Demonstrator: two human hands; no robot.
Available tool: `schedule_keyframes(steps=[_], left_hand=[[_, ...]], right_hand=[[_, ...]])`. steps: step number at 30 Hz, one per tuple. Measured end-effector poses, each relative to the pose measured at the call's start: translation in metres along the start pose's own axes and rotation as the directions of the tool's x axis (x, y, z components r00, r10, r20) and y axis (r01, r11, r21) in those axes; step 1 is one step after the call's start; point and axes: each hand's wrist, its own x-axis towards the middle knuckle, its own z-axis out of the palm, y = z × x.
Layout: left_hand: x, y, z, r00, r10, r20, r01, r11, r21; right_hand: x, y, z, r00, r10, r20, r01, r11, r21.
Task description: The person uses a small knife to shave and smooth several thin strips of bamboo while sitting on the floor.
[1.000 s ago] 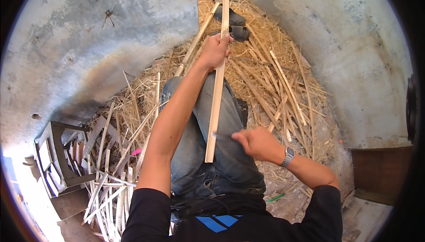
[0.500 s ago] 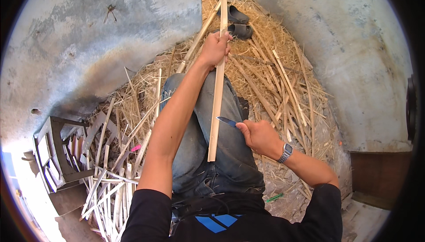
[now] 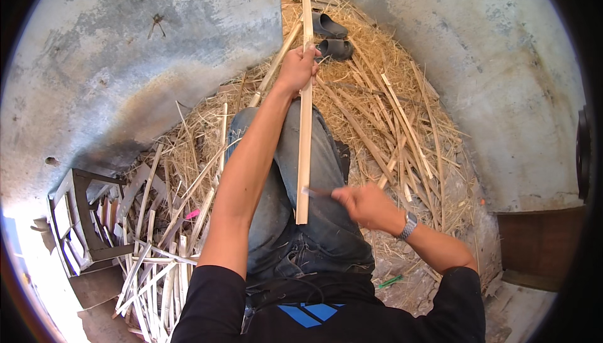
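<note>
My left hand (image 3: 298, 69) is closed around a long pale split-bamboo strip (image 3: 304, 136), which runs from the top of the view down over my thigh, its near end above my lap. In my right hand (image 3: 370, 205) is a small knife (image 3: 317, 192), gripped by its handle, which the fingers hide. Its blade is smeared by motion; the tip is at the strip near its lower end, and I cannot tell whether it touches. My jeans-clad legs (image 3: 326, 173) lie beneath the strip.
Straw and shavings (image 3: 352, 92) cover the ground, with loose strips (image 3: 402, 123) at the right. Dark slippers (image 3: 335, 49) lie ahead. More cut strips (image 3: 157, 293) and a dark open frame (image 3: 81, 230) are at the left. Grey walls (image 3: 144, 48) curve around; a green object (image 3: 391, 281) lies near my right side.
My right hand and the knife have moved slightly down toward the strip's near end. The strip and my left hand have shifted a little left, and the strip stands more upright.
</note>
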Motion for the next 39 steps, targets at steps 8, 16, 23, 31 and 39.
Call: schedule_keyframes(steps=[8, 16, 23, 31, 39], left_hand=[[0.002, -0.001, 0.000, 0.999, -0.029, -0.043, 0.028, 0.999, -0.014], [-0.001, -0.002, -0.011, 0.997, -0.065, -0.030, 0.064, 0.997, -0.047], [-0.002, 0.000, -0.007, 0.998, -0.060, -0.019, 0.059, 0.997, -0.039], [0.000, -0.003, -0.006, 0.998, -0.059, -0.018, 0.058, 0.997, -0.046], [0.000, -0.007, -0.008, 0.999, -0.047, -0.017, 0.046, 0.997, -0.067]], right_hand=[[0.041, 0.005, -0.022, 0.991, 0.024, -0.130, -0.044, 0.987, -0.153], [0.034, 0.007, -0.013, 0.999, 0.032, -0.031, -0.033, 0.999, -0.039], [0.033, 0.006, -0.015, 0.997, 0.071, 0.042, -0.072, 0.997, 0.006], [0.033, 0.007, -0.015, 0.999, 0.035, 0.012, -0.036, 0.997, 0.063], [0.032, 0.008, -0.006, 1.000, 0.029, -0.001, -0.029, 0.991, -0.131]])
